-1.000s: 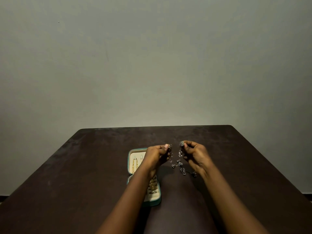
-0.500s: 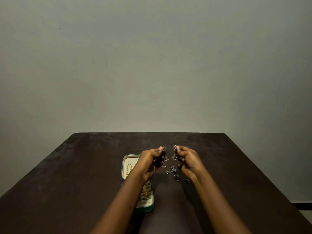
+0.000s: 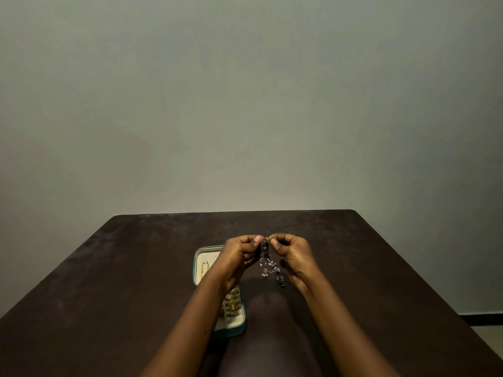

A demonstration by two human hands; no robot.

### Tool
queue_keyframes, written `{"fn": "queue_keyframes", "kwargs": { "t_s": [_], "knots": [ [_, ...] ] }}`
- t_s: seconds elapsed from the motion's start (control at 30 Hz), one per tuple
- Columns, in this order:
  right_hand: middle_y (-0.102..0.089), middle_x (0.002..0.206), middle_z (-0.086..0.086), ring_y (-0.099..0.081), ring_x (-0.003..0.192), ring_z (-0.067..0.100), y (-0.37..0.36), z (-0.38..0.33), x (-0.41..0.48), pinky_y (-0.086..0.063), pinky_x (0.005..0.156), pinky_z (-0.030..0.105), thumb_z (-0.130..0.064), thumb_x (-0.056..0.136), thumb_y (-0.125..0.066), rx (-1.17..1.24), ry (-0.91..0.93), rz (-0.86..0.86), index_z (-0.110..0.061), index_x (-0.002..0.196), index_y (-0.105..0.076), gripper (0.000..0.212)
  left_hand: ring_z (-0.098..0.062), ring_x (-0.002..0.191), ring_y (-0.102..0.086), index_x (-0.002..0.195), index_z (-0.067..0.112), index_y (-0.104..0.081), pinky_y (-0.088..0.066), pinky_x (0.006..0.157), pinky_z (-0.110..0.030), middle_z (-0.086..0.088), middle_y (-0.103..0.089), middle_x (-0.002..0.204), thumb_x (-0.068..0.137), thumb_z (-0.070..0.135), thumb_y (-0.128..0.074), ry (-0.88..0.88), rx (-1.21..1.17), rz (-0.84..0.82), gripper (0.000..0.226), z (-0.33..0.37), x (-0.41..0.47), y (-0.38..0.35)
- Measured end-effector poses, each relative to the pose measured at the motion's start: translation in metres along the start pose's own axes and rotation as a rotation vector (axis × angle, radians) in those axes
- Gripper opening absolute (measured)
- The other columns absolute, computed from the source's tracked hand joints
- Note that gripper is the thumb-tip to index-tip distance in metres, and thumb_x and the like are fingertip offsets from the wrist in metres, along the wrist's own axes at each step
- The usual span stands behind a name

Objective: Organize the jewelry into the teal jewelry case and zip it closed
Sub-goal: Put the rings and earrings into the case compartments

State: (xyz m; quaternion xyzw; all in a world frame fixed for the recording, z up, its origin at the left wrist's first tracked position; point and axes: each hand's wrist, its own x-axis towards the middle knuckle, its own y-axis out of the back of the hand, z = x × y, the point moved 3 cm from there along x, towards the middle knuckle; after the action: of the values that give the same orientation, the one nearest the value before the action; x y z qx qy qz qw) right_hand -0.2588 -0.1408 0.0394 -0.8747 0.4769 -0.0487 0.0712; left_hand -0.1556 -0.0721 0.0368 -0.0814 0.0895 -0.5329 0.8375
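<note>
On the dark table (image 3: 114, 268), the teal case (image 3: 195, 268) is laid open, partly hidden under the left forearm, with gold pieces already tucked inside. Just beside it, the beaded necklace (image 3: 268, 266) is pinched at its top by the left hand (image 3: 239, 257) and right hand (image 3: 295, 257), probably so the clasp gets joined and tangles are avoided, tbh.

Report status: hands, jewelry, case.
Left hand, right hand each pinch the beaded chain at its top, rest dangling. Teal jewelry case open, partly behind left forearm. Nothing blocking.
</note>
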Motion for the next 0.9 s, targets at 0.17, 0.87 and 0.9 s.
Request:
{"fn": "queue_keyframes", "kwargs": {
  "t_s": [0.17, 0.87, 0.9],
  "knots": [
    [-0.058, 0.071, 0.003, -0.051, 0.062, 0.007, 0.002, 0.008, 0.001, -0.039, 0.051, 0.015, 0.008, 0.088, -0.05, 0.08, -0.026, 0.056, -0.01, 0.071, -0.059, 0.026, -0.015, 0.078, -0.059, 0.088, 0.006, -0.063, -0.045, 0.071, -0.026, -0.006, -0.066, 0.076, 0.094, 0.009, -0.047, 0.094, -0.211, 0.014, 0.017, -0.009, 0.001, 0.002],
    [-0.066, 0.054, 0.003, -0.063, 0.047, 0.011, 0.003, 0.018, 0.001, -0.049, 0.042, 0.02, 0.008, 0.09, -0.045, 0.502, -0.258, 0.017, -0.004, 0.077, -0.06, 0.023, -0.012, 0.081, -0.06, 0.089, 0.009, -0.062, -0.043, 0.07, -0.025, 0.0, -0.068, 0.079, 0.095, 0.005, -0.045, 0.078, -0.133, -0.028, 0.019, -0.011, -0.005, -0.003],
    [-0.067, 0.054, 0.003, -0.064, 0.046, 0.011, 0.003, 0.018, 0.001, -0.048, 0.04, 0.02, 0.008, 0.091, -0.044, 0.496, -0.253, 0.012, -0.004, 0.078, -0.06, 0.023, -0.012, 0.08, -0.059, 0.089, 0.008, -0.062, -0.044, 0.071, -0.025, -0.001, -0.068, 0.079, 0.095, 0.005, -0.044, 0.079, -0.16, -0.031, 0.019, -0.011, -0.005, -0.002]
  ]
}}
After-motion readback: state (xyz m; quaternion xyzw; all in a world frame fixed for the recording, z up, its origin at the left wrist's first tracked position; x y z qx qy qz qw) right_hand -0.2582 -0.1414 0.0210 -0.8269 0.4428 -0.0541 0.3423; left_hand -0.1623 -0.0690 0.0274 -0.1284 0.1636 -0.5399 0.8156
